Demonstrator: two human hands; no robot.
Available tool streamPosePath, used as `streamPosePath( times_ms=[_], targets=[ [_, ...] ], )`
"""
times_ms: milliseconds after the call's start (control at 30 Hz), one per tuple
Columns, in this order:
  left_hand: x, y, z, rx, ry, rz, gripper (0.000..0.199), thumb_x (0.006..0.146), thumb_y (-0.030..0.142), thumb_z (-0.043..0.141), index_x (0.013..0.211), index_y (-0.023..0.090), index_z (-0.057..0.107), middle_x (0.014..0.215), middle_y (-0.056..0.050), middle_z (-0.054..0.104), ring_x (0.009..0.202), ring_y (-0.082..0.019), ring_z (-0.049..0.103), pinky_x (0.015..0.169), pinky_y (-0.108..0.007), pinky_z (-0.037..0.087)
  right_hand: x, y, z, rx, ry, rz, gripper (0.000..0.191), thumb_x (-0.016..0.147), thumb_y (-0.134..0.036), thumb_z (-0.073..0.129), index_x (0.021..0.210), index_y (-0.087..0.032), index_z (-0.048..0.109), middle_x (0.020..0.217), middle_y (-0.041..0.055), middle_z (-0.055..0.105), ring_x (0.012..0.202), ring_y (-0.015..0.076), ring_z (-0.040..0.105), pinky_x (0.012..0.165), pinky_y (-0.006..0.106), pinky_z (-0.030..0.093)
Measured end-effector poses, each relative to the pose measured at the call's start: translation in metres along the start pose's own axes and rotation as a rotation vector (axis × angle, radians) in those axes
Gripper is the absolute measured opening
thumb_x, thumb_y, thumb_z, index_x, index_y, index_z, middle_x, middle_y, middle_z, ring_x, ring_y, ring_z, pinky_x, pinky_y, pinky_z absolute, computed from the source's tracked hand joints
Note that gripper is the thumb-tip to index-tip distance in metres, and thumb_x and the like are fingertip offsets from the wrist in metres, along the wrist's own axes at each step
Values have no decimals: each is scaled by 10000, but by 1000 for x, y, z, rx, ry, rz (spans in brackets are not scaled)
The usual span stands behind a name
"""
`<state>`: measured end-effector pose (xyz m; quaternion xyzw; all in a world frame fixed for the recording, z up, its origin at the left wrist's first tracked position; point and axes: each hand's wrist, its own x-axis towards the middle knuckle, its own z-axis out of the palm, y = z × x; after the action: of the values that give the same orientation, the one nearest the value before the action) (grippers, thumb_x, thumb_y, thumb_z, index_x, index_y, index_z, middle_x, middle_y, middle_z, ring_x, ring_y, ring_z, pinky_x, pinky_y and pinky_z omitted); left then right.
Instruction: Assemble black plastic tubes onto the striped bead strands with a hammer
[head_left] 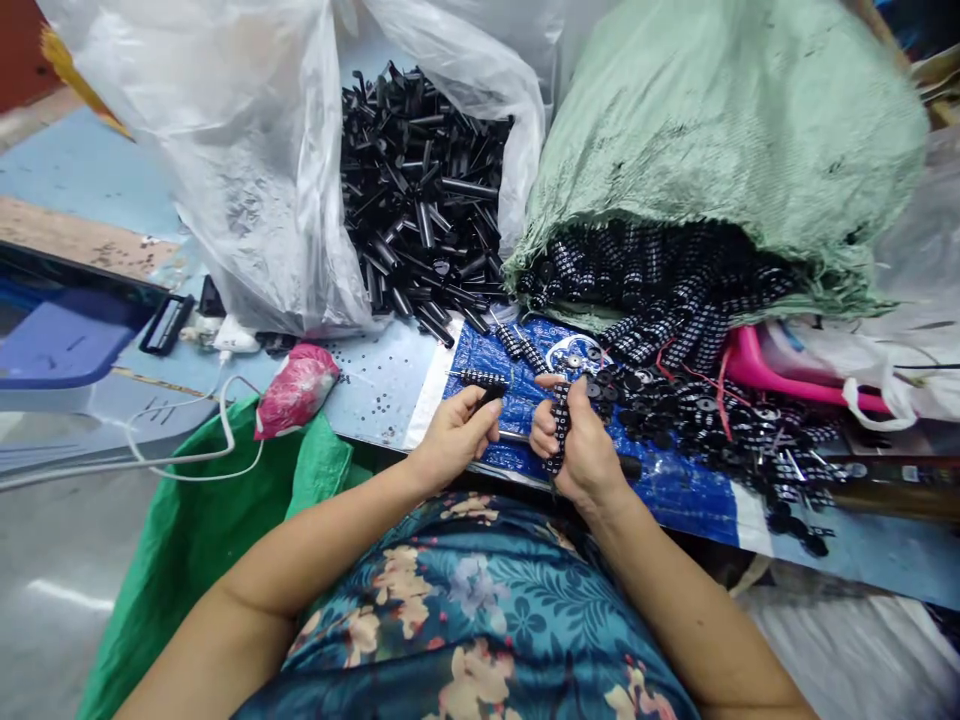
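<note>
Green woven sack (720, 150) top right spills numbered black wheels, clear plastic bag (247, 170) beside it holds black tubes (420, 200), both on blue sheet (675, 490) w/ loose wheels (675, 410). R hand (581, 450) closed round a stack of wheels (559, 425) at table edge; L hand (454, 435) just beside, fingers pinched on a black rod (484, 380)
</note>
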<state>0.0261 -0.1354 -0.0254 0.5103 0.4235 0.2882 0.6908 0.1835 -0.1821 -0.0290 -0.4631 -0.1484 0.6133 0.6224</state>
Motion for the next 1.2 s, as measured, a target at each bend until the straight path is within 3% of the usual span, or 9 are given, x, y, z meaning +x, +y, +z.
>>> streamPosePath(
  times_ms=[133, 267, 333, 433, 533, 667, 767, 933, 1200],
  targets=[
    [1, 1, 14, 56, 38, 162, 316, 781, 423, 770, 767, 155, 603, 716, 18, 589, 636, -92, 503, 613, -232, 406, -4, 9, 17, 40, 68, -113, 456, 888, -684, 580, 1005, -248, 649, 678, -50, 564, 532, 86, 503, 526, 226, 466],
    [5, 0, 21, 118, -18, 229, 273, 746, 362, 797, 748, 144, 633, 697, 28, 553, 656, -99, 462, 618, -239, 379, -3, 18, 20, -102, 79, -208, 501, 928, -674, 505, 1055, -221, 677, 1107, 65, 700, 1022, 208, 664, 946, 393, 541],
    [5, 1, 17, 120, -12, 210, 283, 783, 375, 764, 723, 142, 615, 658, 39, 501, 626, -89, 414, 584, -235, 341, -1, 19, 9, -315, 10, -345, 563, 893, -665, 577, 1258, -238, 624, 1377, 97, 609, 1293, 267, 564, 1090, 460, 466],
    [0, 4, 7, 77, -12, 138, 323, 778, 414, 773, 726, 144, 603, 652, 41, 479, 618, -89, 392, 564, -235, 321, 2, 17, -18, -813, -175, -725, 1004, 703, -585, 834, 1541, -313, 354, 1669, 97, 254, 1533, 356, 261, 1189, 556, 363],
    [-6, 6, 1, 76, -25, 93, 349, 759, 438, 789, 717, 152, 595, 641, 41, 465, 603, -90, 380, 549, -242, 307, 4, 14, -35, -1179, -352, -1029, 1118, 716, -433, 871, 1606, -321, 203, 1666, 125, 256, 1515, 374, 306, 1183, 602, 381],
    [-8, 0, 4, 46, 9, 57, 467, 886, 610, 602, 743, 165, 593, 596, 34, 459, 550, -98, 391, 525, -255, 321, -1, 11, -34, -1266, -338, -1185, 1024, 797, -370, 808, 1613, -233, 204, 1552, 174, 449, 1409, 354, 484, 1129, 561, 485],
    [-9, -4, 9, 22, 88, 75, 559, 941, 685, 439, 757, 175, 573, 597, 25, 462, 541, -107, 393, 526, -266, 333, -7, 12, -28, -1301, -303, -1234, 1030, 796, -415, 804, 1613, -214, 210, 1527, 185, 480, 1376, 365, 521, 1095, 561, 524],
    [-13, 2, 13, -6, 96, 153, 452, 903, 598, 600, 816, 158, 652, 776, -9, 578, 734, -131, 486, 703, -269, 421, -13, 20, -25, -1363, -204, -1313, 999, 814, -411, 795, 1611, -231, 219, 1508, 180, 508, 1312, 346, 588, 1037, 526, 583],
    [-13, 2, -2, -327, -24, -87, 405, 708, 416, 860, 990, 155, 732, 858, -21, 713, 727, -111, 610, 697, -248, 483, -15, 22, -30, -1363, -258, -1267, 1006, 805, -379, 808, 1609, -194, 232, 1519, 192, 495, 1350, 348, 554, 1062, 511, 566]
  ],
)
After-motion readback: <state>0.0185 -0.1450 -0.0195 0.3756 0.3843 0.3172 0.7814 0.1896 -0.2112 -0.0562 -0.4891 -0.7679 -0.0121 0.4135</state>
